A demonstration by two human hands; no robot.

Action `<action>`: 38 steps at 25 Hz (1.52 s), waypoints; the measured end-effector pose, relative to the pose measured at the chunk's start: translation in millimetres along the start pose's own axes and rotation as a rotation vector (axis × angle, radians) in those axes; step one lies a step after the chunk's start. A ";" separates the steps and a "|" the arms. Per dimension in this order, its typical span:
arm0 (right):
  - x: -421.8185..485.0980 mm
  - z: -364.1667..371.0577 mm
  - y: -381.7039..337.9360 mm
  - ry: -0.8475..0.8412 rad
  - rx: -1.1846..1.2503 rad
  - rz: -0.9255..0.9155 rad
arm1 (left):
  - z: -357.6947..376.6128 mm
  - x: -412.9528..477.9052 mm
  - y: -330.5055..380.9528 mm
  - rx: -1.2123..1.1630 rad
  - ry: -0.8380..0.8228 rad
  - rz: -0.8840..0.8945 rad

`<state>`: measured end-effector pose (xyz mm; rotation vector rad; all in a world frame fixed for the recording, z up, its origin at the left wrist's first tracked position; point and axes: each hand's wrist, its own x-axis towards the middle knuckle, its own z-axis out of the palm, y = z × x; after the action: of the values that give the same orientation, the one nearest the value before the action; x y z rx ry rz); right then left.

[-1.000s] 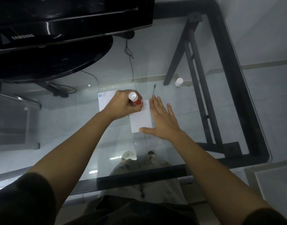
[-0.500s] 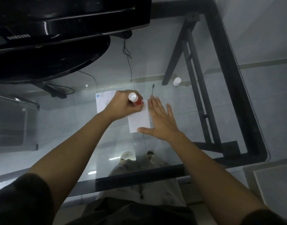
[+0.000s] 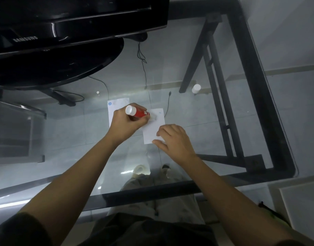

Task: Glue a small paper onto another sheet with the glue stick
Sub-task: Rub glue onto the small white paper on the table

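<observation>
A small white paper [image 3: 153, 127] lies on the glass table [image 3: 81, 135]. My left hand [image 3: 128, 124] grips a red glue stick [image 3: 137, 112] with a white end, tilted, its tip on the paper's upper left part. My right hand [image 3: 173, 139] rests with curled fingers on the paper's lower right corner and holds it down. A second white sheet [image 3: 115, 107] with a small blue mark lies to the left, partly under my left hand.
A black monitor [image 3: 72, 23] on a round black base stands at the back left. The white glue cap [image 3: 196, 88] stands at the back right. Thin black cables [image 3: 143, 64] run across the far side. The table's black frame [image 3: 255, 89] runs along the right.
My right hand has gone from flat beside the paper to curled fingers on its lower right corner. The glue stick has tilted further over the paper.
</observation>
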<state>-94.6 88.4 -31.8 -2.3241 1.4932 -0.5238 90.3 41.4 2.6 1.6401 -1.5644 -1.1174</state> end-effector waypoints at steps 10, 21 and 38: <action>-25.8 -8.6 11.5 -0.220 -0.262 -0.246 | -4.3 -6.8 5.0 0.245 -0.255 0.262; -27.5 -11.9 11.2 -0.348 -0.235 -0.193 | -23.4 28.0 4.5 0.367 -0.230 0.309; -28.5 -7.7 15.4 -0.425 -0.136 -0.154 | 11.4 36.8 19.9 0.340 -0.301 0.401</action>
<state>-121.4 107.8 -35.8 -2.4654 1.1873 0.0445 69.0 4.2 8.7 1.3047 -2.2621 -0.9474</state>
